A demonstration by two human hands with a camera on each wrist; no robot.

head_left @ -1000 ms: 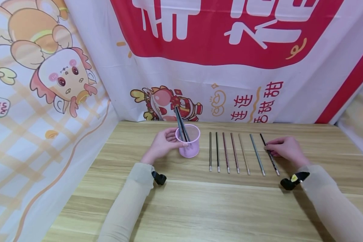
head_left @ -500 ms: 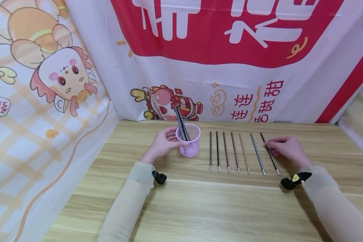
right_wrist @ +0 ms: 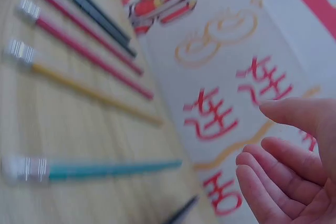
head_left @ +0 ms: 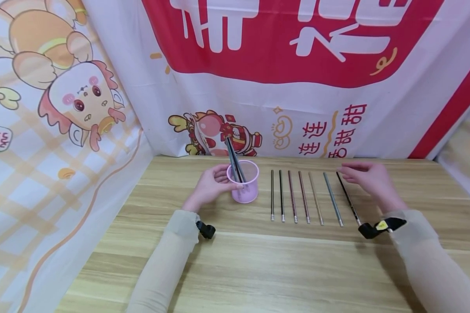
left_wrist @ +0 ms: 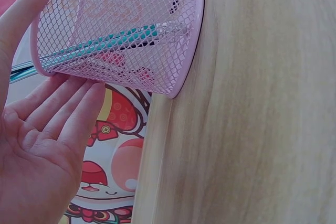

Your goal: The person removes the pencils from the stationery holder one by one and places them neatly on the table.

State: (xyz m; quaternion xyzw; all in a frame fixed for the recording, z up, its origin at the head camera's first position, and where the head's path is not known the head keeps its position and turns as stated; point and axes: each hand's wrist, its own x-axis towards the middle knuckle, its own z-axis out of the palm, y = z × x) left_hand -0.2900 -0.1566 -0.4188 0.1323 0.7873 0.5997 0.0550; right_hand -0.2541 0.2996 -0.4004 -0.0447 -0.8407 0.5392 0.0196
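A pink mesh pencil cup [head_left: 245,195] stands upright on the table with several pencils [head_left: 235,158] leaning in it. My left hand [head_left: 213,186] holds the cup from its left side, thumb in front and fingers behind. In the left wrist view the fingers [left_wrist: 68,106] lie along the mesh [left_wrist: 115,30]. To the cup's right lies a row of several pencils, eraser ends toward me. My right hand [head_left: 370,180] is over the far tip of the rightmost black pencil [head_left: 347,195]. Its thumb and fingers stand apart with nothing between them. Beside that pencil lies a blue pencil [head_left: 333,199].
Further left in the row lie a natural-coloured pencil [head_left: 316,198], two dark red pencils and two black ones. A printed cloth [head_left: 290,100] hangs along the table's back edge, and another [head_left: 113,182] on the left. The wooden table [head_left: 258,269] extends toward me.
My right hand has let go of the rightmost black pencil and moved up and away toward its far tip. The pencil stays in the row. My left hand and the cup have not moved.
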